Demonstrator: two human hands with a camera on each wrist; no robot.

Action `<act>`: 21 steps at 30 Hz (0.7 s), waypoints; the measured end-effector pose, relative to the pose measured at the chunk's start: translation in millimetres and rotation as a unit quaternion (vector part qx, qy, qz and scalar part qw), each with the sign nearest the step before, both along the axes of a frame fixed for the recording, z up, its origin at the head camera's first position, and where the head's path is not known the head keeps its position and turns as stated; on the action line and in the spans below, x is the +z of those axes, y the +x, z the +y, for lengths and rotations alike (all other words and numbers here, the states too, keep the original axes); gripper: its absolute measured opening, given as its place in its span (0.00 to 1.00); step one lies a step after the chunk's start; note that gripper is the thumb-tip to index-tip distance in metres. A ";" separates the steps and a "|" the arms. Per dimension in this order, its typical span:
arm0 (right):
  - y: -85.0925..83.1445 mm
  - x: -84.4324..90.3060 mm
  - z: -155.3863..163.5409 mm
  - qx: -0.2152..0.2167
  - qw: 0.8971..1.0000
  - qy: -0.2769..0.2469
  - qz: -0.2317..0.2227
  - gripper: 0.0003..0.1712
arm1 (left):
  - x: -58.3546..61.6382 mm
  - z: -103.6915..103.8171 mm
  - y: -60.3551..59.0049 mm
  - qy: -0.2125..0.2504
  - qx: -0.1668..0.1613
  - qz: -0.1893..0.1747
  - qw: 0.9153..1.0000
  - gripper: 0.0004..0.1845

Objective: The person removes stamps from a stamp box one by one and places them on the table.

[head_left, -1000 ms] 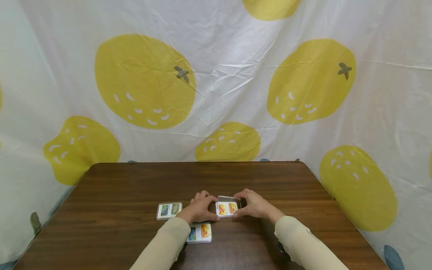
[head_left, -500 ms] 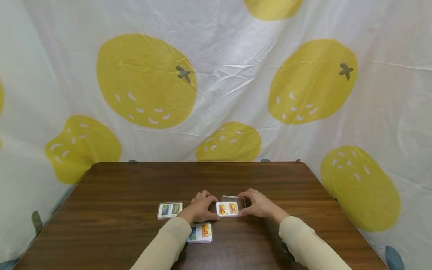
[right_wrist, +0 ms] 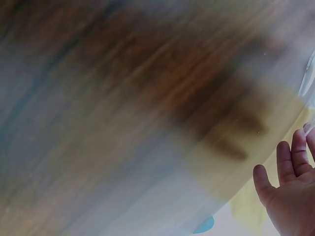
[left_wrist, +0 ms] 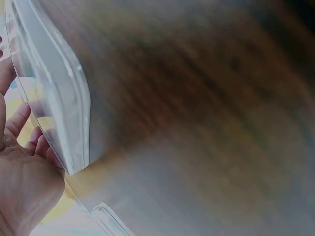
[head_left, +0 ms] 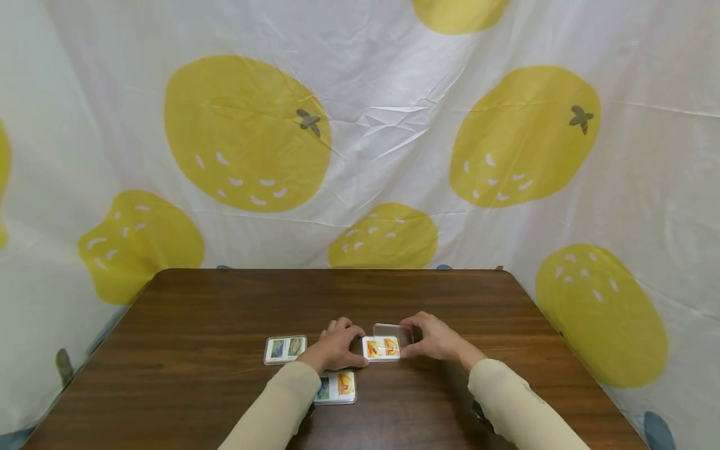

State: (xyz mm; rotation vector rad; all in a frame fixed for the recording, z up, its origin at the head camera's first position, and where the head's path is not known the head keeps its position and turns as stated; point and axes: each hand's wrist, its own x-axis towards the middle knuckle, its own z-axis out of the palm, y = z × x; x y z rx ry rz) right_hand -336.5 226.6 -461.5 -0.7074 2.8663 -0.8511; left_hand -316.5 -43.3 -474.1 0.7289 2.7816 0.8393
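Clear lid [head_left: 394,333] has slid right off card case [head_left: 381,348] | your left hand [head_left: 335,345] grips case, right hand [head_left: 434,337] pinches lid | risk: loose pinch drops lid onto desk [head_left: 225,300].

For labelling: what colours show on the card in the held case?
Orange and yellow on white, best in the head view.

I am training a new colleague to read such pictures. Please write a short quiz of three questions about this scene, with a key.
1. How many card cases lie on the table apart from the one in the hands?
2. True or false: the right hand lifts the clear lid of the middle case.
3. Which hand steadies the middle case from the side: A) left hand, B) neither?

Key: 1. Two: the far-left case and the near case. 2. True. 3. A.
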 end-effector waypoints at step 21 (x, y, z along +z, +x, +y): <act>1.4 0.7 44.7 -0.014 1.000 0.011 0.002 0.38 | 1.0 0.9 0.7 -0.006 0.000 0.001 1.000 0.30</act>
